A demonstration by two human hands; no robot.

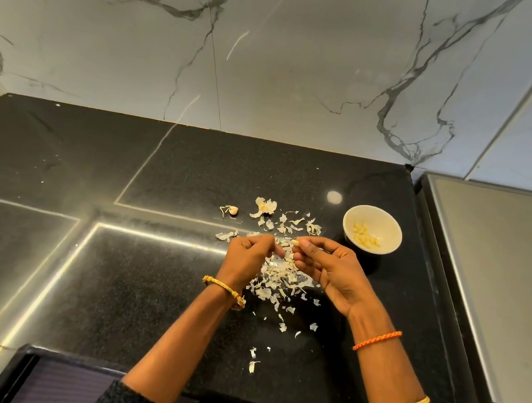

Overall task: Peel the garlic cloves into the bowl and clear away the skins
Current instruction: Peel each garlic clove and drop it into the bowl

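garlic clove (293, 243) pinched by right hand (333, 271); left hand (246, 254) pinches its skin (281, 242).

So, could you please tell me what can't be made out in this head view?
- Garlic clove: mostly hidden by the fingertips of the left hand and right hand; how far it is peeled is unclear.
- Peeled cloves in the white bowl: too small to count.
- Skins beneath the hands: partly covered.

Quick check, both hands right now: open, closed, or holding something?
Left hand: fingers curled, pinching at the garlic clove or its skin.
Right hand: fingers curled, pinching the same garlic clove.
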